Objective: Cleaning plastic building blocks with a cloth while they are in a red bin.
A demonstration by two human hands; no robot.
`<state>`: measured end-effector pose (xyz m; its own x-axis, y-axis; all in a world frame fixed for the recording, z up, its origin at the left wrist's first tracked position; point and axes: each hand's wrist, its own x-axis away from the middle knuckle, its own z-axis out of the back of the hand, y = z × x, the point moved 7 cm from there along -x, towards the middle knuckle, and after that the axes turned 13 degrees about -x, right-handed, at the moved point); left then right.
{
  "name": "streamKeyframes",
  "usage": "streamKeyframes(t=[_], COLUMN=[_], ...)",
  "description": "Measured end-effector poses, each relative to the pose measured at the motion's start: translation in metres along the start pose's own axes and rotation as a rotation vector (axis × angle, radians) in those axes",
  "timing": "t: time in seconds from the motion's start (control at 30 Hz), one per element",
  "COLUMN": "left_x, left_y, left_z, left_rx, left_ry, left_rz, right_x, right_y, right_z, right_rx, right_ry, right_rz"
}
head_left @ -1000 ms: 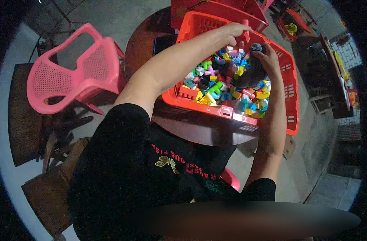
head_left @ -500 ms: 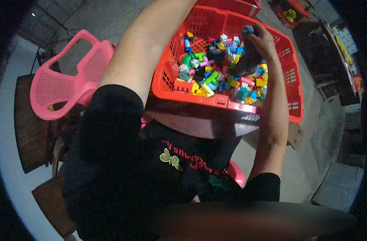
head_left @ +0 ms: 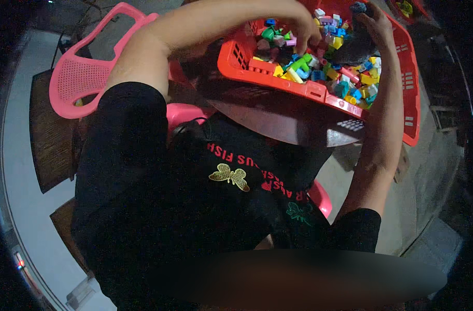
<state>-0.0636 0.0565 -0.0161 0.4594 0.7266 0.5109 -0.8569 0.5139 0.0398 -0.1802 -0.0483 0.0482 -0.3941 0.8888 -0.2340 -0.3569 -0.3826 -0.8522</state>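
Note:
A red plastic basket (head_left: 236, 62) with lattice sides holds many small toy building blocks (head_left: 301, 63) in green, yellow, blue, pink, white and red. My left hand (head_left: 305, 30) hangs over the far middle of the basket, fingers pointing down among the blocks and apart, with no block visible in them. At the basket's right side, my right hand (head_left: 377, 25) grips a dark grey, soft-looking cloth-like thing (head_left: 356, 47). Its bluish-grey bunched end (head_left: 357, 7) pokes out past the thumb, while its darker body hangs over the blocks.
The basket stands on a round brown table (head_left: 278, 122) close to my body. A pink plastic chair (head_left: 86, 70) is at the left, and part of another pink seat (head_left: 187, 113) shows beside me. Farther right, a grey box-like thing (head_left: 436, 243) sits on the floor.
My left hand has come from beyond the far edge of the picture into the basket. My right hand still grips the grey cloth-like thing. The whole view has shifted, with the basket now higher and farther right.

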Motion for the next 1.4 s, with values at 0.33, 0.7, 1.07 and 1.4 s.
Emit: streamKeyframes(t=[0.33,0.7,1.07,1.4], left_x=[-0.066,-0.078,-0.065,-0.027], left_y=[0.036,-0.061,-0.061,-0.048], left_z=[-0.064,0.023,0.046,0.066], left_rx=[-0.557,0.307,1.551,0.586], left_ry=[0.083,0.389,0.749,1.387], left_rz=[-0.260,0.085,-0.247,0.145], right_x=[-0.004,-0.013,-0.034,-0.021], right_y=[-0.020,0.020,0.040,0.032], right_z=[-0.016,-0.002,-0.009,-0.025], right_rx=[0.099,0.022,-0.284,-0.769], right_ry=[-0.036,0.055,-0.116,-0.152], right_rz=[0.072,0.054,0.117,-0.192])
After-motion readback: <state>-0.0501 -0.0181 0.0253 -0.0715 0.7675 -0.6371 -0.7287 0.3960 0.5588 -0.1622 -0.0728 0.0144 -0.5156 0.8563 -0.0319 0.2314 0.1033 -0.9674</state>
